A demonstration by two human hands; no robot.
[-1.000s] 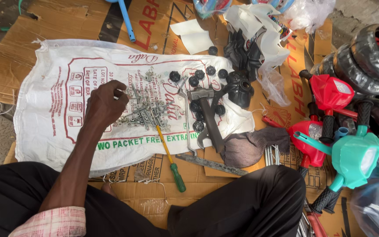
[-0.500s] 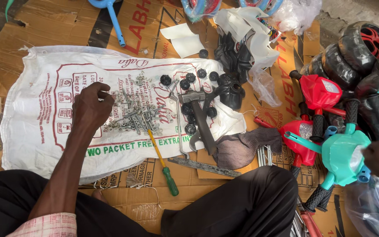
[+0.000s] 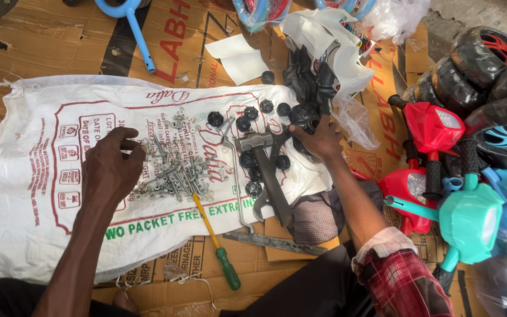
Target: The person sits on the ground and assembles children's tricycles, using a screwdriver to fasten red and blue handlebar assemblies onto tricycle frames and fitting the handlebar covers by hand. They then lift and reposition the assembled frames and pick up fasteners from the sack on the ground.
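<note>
The left hand [image 3: 111, 169] rests on the white woven sack [image 3: 24, 217], fingers curled at the pile of small grey metal bolts [image 3: 174, 173] at its 3 o'clock; the right hand [image 3: 319, 140] grips a round black plastic part [image 3: 305, 116] at its 11 o'clock.

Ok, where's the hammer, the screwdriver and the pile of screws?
hammer [image 3: 256, 142], head view, on its grey metal head.
screwdriver [image 3: 228, 268], head view, on its green handle.
pile of screws [image 3: 177, 173], head view, on the middle of the heap.
</note>
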